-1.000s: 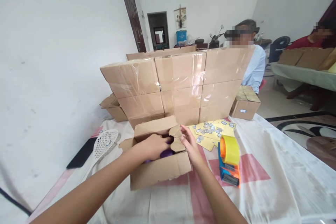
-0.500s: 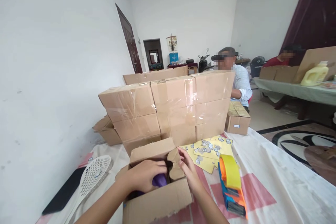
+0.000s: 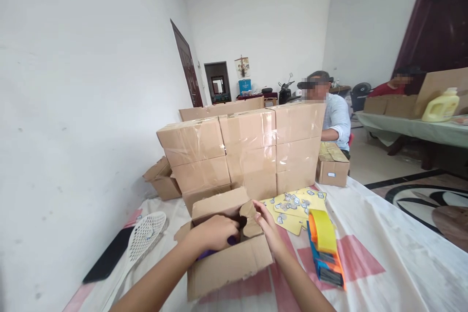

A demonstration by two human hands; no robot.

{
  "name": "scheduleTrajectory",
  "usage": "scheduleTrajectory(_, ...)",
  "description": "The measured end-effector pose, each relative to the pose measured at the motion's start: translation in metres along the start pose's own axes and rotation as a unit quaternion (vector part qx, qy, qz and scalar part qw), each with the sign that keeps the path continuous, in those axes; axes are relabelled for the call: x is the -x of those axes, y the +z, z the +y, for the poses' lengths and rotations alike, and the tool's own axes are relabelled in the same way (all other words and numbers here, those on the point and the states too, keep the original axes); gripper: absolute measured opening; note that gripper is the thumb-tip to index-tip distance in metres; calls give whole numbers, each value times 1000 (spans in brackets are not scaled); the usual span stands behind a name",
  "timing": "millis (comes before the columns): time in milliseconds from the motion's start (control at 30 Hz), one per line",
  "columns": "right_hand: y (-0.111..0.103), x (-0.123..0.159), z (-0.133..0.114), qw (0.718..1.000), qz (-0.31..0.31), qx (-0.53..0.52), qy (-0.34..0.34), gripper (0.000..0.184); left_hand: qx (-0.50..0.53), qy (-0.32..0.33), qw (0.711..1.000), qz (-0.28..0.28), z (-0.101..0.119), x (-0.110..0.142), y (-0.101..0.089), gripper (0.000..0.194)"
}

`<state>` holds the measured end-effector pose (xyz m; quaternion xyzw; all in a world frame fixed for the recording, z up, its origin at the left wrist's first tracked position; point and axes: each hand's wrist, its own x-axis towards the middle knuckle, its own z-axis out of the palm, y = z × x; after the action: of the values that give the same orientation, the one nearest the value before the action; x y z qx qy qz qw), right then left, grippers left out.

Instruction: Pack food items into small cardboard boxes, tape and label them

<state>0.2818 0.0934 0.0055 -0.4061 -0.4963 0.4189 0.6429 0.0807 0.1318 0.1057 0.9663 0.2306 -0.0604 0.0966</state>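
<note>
An open cardboard box (image 3: 230,270) sits tilted on the cloth in front of me, its flaps spread. My left hand (image 3: 217,233) reaches down into it with curled fingers, closed around a smooth purple thing (image 3: 232,240) whose kind is mostly hidden by the hand and the box walls. More purple shows under the wrist, low in the box. At the box's right end my right hand (image 3: 268,226) grips the torn flap (image 3: 251,219) between thumb and fingers.
Taped cartons (image 3: 248,151) form a wall behind the box. On the right lie a tape dispenser (image 3: 325,248) and yellow sheets with labels (image 3: 296,207). A white slotted skimmer (image 3: 148,236) and black tablet-like slab (image 3: 107,256) lie left. A person (image 3: 336,112) sits beyond the cartons.
My left hand has sunk deeper into the box, and less of the purple thing shows. The box sits slightly further right in view. My right hand stays on the flap.
</note>
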Motion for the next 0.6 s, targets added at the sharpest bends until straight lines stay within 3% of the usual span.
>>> scheduleTrajectory(433, 1, 0, 1, 1000, 17, -13, -6, 42, -12, 39, 999, 24, 8, -7, -1, 29)
scheduleTrajectory(600, 1, 0, -2, 1000, 8, -12, -1, 45, 12, 32, 999, 33, 16, -7, -13, 32)
